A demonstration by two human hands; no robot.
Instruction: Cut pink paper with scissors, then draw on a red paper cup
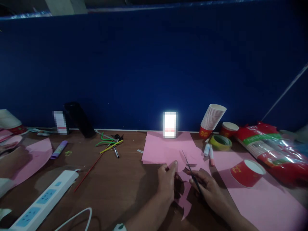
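Note:
My left hand (167,181) is in front of me, its thumb and fingers pinching a piece of pink paper. The cut paper (185,192) hangs below in a ragged, pointed strip between my hands. In my right hand (209,189) I grip a pair of scissors (196,183) with dark handles. Their blades point up and away, slightly apart, beside the paper. Just beyond my hands lies a stack of pink paper sheets (156,148). My right fingers partly hide the scissor handles.
At right are a red paper cup (244,175), stacked cups (213,117), a yellow tape roll (218,147), markers (211,156) and a red plastic bag (269,150). At left are a power strip (44,200), pipe cleaners (107,142), a black bottle (80,120) and another person's hand (15,160).

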